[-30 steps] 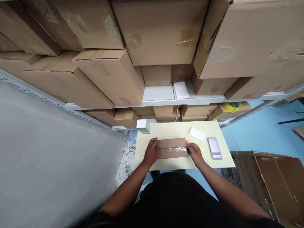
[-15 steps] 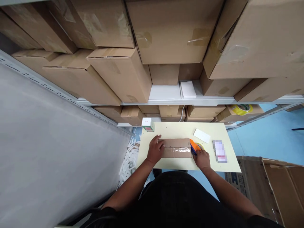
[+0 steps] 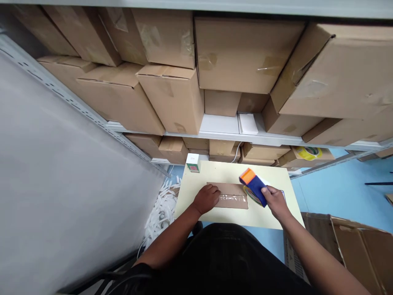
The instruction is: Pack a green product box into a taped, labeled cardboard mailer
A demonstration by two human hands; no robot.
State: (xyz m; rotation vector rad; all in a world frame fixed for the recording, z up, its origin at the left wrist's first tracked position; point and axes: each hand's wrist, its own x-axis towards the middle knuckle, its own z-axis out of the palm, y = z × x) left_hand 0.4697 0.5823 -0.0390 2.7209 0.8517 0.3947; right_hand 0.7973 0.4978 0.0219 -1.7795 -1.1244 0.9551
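A flat brown cardboard box lies on the pale yellow table, with a strip of shiny clear tape along its middle. My left hand presses on the box's left end, its fingers curled over it. Raised off the right end of the box is a blue and orange tape dispenser with a tape roll on it. My right hand is closed round its handle end. Whether tape still runs from dispenser to box cannot be made out.
A small white and green box stands at the table's back left. Shelves of cardboard boxes rise behind, with a yellow tape roll lower right. White scraps cover the floor at left; an open carton is at right.
My right hand has lifted the tape dispenser up and right from the box's end, tilting it. My left hand has moved slightly further onto the box. The view has shifted a little.
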